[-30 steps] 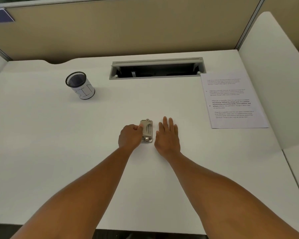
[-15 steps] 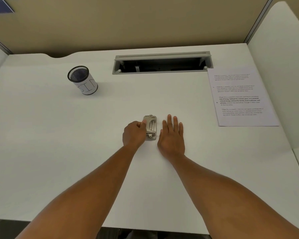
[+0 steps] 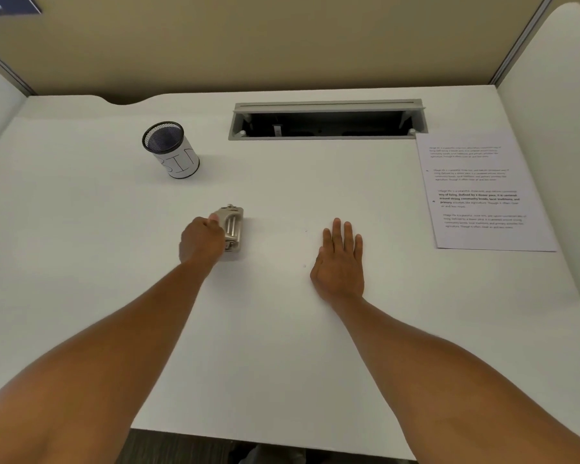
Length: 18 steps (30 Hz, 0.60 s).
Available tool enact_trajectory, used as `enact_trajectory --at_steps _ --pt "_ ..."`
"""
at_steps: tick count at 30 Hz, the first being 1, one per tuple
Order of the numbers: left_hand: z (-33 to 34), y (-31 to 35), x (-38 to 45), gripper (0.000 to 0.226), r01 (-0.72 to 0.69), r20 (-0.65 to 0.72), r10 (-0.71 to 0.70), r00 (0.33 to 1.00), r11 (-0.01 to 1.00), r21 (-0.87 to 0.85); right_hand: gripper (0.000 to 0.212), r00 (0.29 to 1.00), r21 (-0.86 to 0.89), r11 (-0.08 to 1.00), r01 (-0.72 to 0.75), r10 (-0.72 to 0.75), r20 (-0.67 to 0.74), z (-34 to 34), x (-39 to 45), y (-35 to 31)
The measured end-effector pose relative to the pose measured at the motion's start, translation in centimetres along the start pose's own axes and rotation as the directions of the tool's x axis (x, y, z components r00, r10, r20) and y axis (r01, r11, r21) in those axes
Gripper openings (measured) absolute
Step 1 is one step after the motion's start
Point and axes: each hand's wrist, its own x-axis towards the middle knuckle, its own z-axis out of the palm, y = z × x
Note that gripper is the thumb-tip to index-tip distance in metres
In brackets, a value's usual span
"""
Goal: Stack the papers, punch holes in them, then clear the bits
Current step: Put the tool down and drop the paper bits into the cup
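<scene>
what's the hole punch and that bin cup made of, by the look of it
Hole punch, gripped by the left hand: likely metal, brushed silvery finish with a dull sheen and pressed ridges on top.

Bin cup: seemingly black wire mesh, since the weave shows inside the dark rim; a white, matte paper-like label wraps it, hand-lettered BIN.

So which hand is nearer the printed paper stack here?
Right. The right hand lies flat on the desk, apart from the papers at the far right. The left hand grips the hole punch, farther left.
</scene>
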Motion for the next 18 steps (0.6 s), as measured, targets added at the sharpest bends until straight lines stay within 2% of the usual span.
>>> enact_trajectory --at_steps 7,18 --pt "-2.5 -3.8 3.7 0.049 0.064 -0.04 -0.061 0.997 0.996 0.064 0.054 1.0 0.006 1.0 0.007 -0.006 -0.023 -0.1 0.3 -0.2" --pt "-4.5 -6.7 7.7 0.05 0.081 -0.028 -0.078 0.997 0.988 0.135 0.06 0.998 0.011 1.0 0.0 0.0 -0.058 0.1 0.6 -0.4"
